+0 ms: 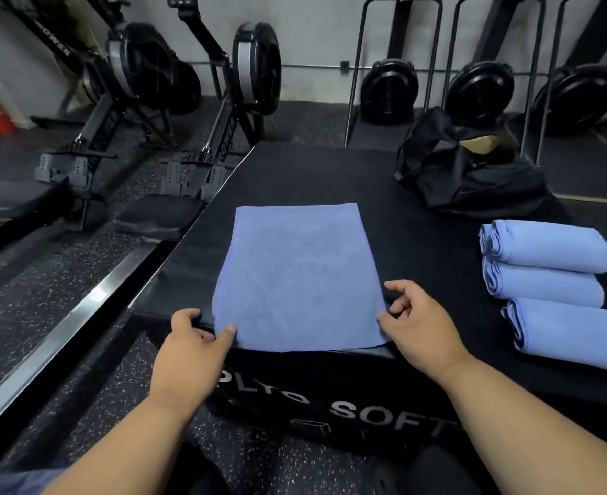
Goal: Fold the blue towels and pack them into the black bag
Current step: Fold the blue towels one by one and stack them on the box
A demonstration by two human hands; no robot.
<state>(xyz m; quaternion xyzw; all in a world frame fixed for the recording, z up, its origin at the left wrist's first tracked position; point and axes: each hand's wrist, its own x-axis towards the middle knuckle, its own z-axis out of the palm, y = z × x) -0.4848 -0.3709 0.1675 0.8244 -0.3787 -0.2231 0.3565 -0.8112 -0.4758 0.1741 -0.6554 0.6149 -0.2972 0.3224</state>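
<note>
Folding step: the flat blue cloth towel [296, 276] lies spread on the black padded box [419, 244], left hand [191, 346] and right hand [416, 316] each pinching a near corner; next likely carries both corners to the far edge

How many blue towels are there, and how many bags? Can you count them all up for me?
Flat blue cloth towel spread on the black padded box, held at its near corners by the left hand and right hand: 1
Folded blue cloth towels: 3
Black fabric duffel bag: 1
Total: 5
</note>
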